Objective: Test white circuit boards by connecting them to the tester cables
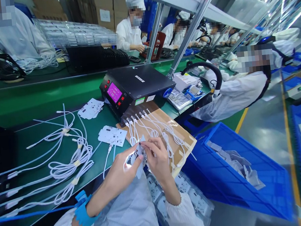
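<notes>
A white circuit board (140, 171) is held up in front of my body. My left hand (127, 163) grips it from the left, thumb across its face, and a blue strap circles that wrist. The fingers of my right hand (157, 153) are pinched together at the board's upper edge, by a small dark part; whether they hold that part or the edge itself I cannot make out. Just beyond, a second white board (112, 136) lies on the green bench mat with a white cable (107, 159) at its lower edge. Another board pair (91, 108) rests farther back.
A black tester (139, 85) with a lit magenta screen stands ahead, white cables running from it over a cardboard sheet (187, 139). Bundled white cables (75, 163) cover the left bench. A blue bin (241, 196) holding boards stands right; co-workers sit beyond.
</notes>
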`<action>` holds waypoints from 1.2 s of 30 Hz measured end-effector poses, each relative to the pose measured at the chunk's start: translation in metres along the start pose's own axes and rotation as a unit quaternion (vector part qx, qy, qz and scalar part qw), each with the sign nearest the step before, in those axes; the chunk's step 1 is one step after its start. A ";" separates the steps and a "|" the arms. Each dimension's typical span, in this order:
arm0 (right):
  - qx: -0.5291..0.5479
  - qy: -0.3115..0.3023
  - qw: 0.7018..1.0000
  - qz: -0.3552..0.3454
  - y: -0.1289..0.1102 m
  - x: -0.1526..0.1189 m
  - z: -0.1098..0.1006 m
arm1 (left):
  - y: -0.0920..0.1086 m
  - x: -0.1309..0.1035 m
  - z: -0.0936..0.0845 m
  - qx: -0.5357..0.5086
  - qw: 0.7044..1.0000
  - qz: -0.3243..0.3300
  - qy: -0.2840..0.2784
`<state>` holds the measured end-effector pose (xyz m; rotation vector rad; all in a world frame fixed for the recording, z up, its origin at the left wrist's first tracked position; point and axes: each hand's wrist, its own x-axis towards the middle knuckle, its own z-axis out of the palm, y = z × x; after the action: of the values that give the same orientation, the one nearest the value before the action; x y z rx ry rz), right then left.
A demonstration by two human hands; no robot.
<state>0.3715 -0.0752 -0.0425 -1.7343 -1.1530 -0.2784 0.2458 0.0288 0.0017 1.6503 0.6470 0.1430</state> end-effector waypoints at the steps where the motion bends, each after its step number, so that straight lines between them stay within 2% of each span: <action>1: -0.011 -0.009 1.000 0.006 0.001 -0.001 -0.002 | -0.002 0.003 0.002 -0.010 1.000 0.011 0.003; 6: -0.073 -0.025 0.996 0.038 -0.004 -0.028 -0.026 | -0.005 0.012 0.015 -0.022 0.999 0.022 -0.009; 10: -0.103 -0.056 0.993 0.014 -0.007 -0.062 -0.045 | -0.007 0.015 0.024 -0.012 1.000 0.019 -0.009; 13: -0.159 -0.071 0.984 -0.027 -0.005 -0.081 -0.045 | -0.013 0.015 0.030 -0.034 0.999 -0.001 -0.020; 16: -0.206 -0.057 0.974 -0.072 0.001 -0.093 -0.039 | -0.020 0.013 0.032 -0.058 0.997 -0.023 -0.049; 20: -0.213 -0.020 0.971 -0.106 0.009 -0.105 -0.037 | -0.027 0.009 0.020 -0.037 0.995 -0.050 -0.075; 24: -0.218 0.017 0.970 -0.107 0.015 -0.109 -0.036 | -0.026 0.008 -0.007 -0.046 0.977 -0.050 -0.202; 25: -0.219 0.018 0.970 -0.105 0.016 -0.109 -0.034 | -0.023 0.009 -0.016 -0.062 0.972 -0.042 -0.221; 26: -0.218 0.013 0.970 -0.103 0.017 -0.109 -0.032 | -0.018 0.012 -0.025 -0.076 0.973 -0.031 -0.217; 28: -0.216 -0.008 0.971 -0.099 0.019 -0.108 -0.027 | -0.006 0.022 -0.045 -0.078 0.987 0.000 -0.140; 31: -0.228 -0.030 0.968 -0.098 0.022 -0.106 -0.018 | 0.014 0.051 -0.080 -0.001 0.999 0.043 0.027; 34: -0.258 -0.037 0.960 -0.105 0.024 -0.105 -0.010 | 0.027 0.092 -0.120 0.125 0.980 0.037 0.153; 36: -0.265 -0.050 0.956 -0.113 0.025 -0.104 -0.004 | 0.028 0.120 -0.145 0.219 0.954 -0.010 0.204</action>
<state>0.3387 -0.1394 -0.1221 -2.0939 -1.4454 -0.7000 0.2900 0.2117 0.0249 2.0611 1.0677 0.3529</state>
